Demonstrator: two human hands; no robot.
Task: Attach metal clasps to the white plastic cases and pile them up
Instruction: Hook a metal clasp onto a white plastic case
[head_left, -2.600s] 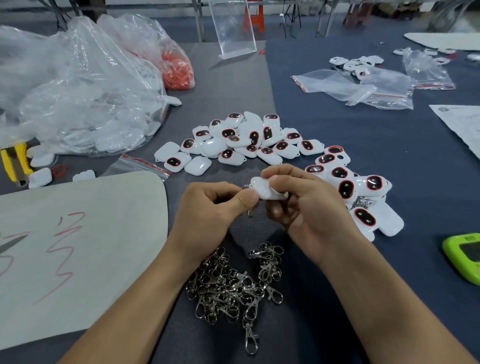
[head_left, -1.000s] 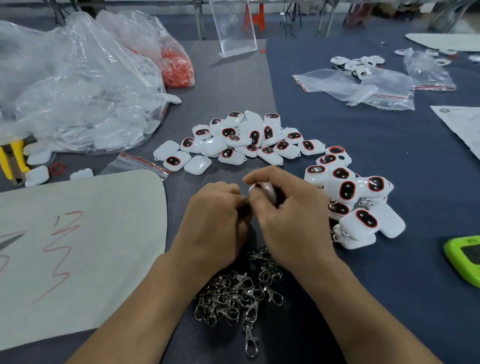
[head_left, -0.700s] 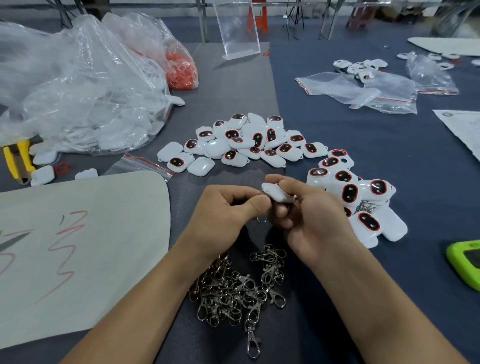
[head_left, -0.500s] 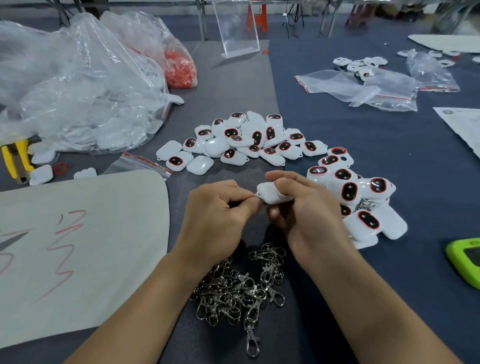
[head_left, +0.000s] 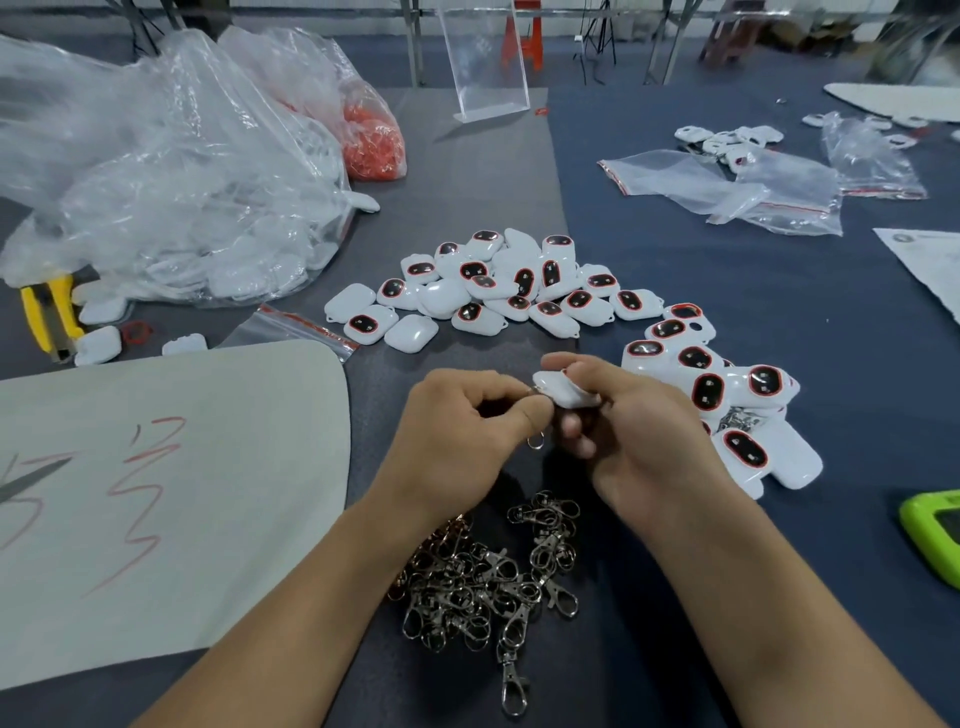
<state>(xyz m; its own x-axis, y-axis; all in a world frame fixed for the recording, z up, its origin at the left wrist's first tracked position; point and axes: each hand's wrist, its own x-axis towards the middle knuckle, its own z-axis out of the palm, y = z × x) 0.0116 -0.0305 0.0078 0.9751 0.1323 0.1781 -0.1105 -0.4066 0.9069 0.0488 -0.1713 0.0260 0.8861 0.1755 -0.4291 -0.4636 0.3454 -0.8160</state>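
My right hand (head_left: 631, 431) grips a white plastic case (head_left: 563, 391) above the table's middle. My left hand (head_left: 462, 434) pinches a metal clasp (head_left: 536, 427) at the case's left end, its ring hanging below my thumb. A heap of loose metal clasps (head_left: 491, 577) lies near me, between my forearms. Several white cases with red-rimmed black windows (head_left: 498, 288) lie spread beyond my hands. A second pile of such cases (head_left: 722, 395), some with clasps on them, sits just right of my right hand.
A big clear bag of white parts (head_left: 171, 182) and a bag of orange pieces (head_left: 371, 140) fill the far left. A pale sheet with red marks (head_left: 156, 483) lies at left. A green device (head_left: 935, 530) sits at the right edge. Small plastic bags (head_left: 727, 184) lie at far right.
My hands closed together over the case a second ago, then drew slightly apart. The case is now more exposed in my right fingers, and the clasp's ring hangs below my left thumb.
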